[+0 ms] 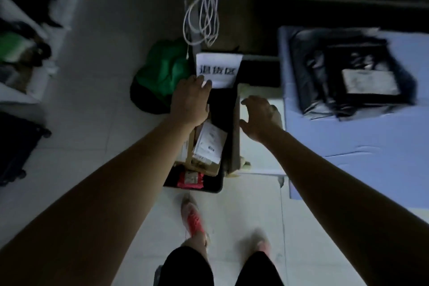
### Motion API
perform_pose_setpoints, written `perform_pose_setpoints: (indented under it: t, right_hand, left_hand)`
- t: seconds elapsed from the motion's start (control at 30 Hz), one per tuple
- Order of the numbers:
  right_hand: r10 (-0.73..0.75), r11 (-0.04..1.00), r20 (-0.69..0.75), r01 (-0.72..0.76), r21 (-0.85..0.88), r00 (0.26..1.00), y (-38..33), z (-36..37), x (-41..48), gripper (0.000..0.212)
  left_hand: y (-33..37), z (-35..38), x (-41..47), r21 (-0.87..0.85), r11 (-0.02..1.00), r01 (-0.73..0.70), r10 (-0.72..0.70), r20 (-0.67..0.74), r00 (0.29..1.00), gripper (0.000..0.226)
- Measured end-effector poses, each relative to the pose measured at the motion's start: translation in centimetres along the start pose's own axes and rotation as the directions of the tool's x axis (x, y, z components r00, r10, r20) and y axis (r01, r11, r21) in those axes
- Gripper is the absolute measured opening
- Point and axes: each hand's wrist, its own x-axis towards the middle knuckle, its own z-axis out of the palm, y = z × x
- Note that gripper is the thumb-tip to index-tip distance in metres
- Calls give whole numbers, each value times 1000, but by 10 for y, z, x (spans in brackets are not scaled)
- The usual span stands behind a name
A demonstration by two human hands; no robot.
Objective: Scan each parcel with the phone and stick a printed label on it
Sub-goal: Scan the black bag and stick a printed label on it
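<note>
Reaching over the bin (216, 187), we judge parcel-fetching in hand. Right grip (260, 118), three o'clock of it, spread and empty; left grip (192, 100) at twelve, hold unclear. Next: lift a parcel (209, 144) out.

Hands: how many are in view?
2. The left hand reaches over the parcel bin, fingertips at the white sign. The right hand hovers open just right of the bin, holding nothing. Neither is hidden.
</note>
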Motion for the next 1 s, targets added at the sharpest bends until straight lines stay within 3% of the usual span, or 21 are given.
perform_pose_setpoints:
  t: [0.2, 0.3, 0.47, 0.63, 0.87, 1.0]
  right_hand:
    - [45, 999, -90, -43, 15, 995, 83, -101, -74, 51]
    - [74, 997, -124, -71, 30, 990, 139, -137, -115, 43]
    - [70, 998, -138, -70, 3, 988, 222, -172, -161, 55]
    - [92, 995, -82, -94, -25, 992, 274, -180, -162, 61]
    - [141, 987, -10, -140, 73, 990, 323, -164, -95, 52]
    - [187, 968, 15, -187, 168, 982, 343, -148, -36, 56]
  left_hand:
    - [105, -110, -12, 32, 999, 4, -2, -58, 998, 54]
    - [174, -139, -21, 52, 999, -17, 21, -80, 997, 49]
    - [269, -158, -26, 57, 998, -30, 32, -32, 999, 49]
    - [314, -148, -16, 91, 996, -14, 12, 28, 1000, 53]
    - [323, -95, 57, -136, 984, 117, -103, 107, 989, 55]
    - [328, -53, 106, -458, 852, 255, -153, 247, 957, 52]
